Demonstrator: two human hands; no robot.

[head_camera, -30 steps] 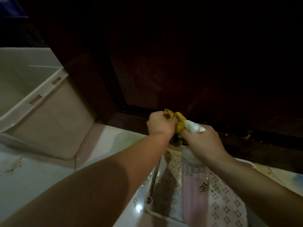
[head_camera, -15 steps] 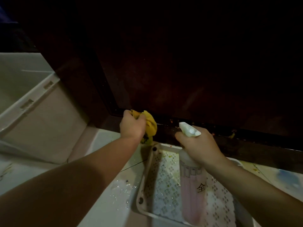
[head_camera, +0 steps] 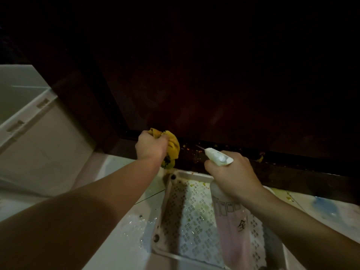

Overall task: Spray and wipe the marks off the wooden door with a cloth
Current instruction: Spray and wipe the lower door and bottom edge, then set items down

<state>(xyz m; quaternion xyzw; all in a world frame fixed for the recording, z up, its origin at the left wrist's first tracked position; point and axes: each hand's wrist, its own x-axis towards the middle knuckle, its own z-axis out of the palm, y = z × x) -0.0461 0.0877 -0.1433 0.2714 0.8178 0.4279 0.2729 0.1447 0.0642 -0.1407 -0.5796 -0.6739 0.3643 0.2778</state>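
Observation:
The dark wooden door (head_camera: 204,90) fills the upper view, with small orange and yellow specks along its bottom ledge (head_camera: 192,151). My left hand (head_camera: 151,146) is closed around a bunched yellow cloth (head_camera: 173,148), held against the ledge near the door's lower left corner. My right hand (head_camera: 232,175) grips a spray bottle (head_camera: 231,223) with a white nozzle (head_camera: 218,156) and pinkish liquid. The nozzle points at the speckled ledge, just right of the cloth. A thin line runs from its tip to the ledge.
A white perforated tray (head_camera: 189,211) lies on the pale tiled floor (head_camera: 120,244) under the bottle, with wet droplets beside it. A large pale plastic bin (head_camera: 39,143) stands at left. Blue and yellow stains mark the floor at right (head_camera: 323,207).
My hands, close together a second ago, have separated. The left one carried the cloth leftward to the ledge. The right hand keeps the bottle aimed at the ledge.

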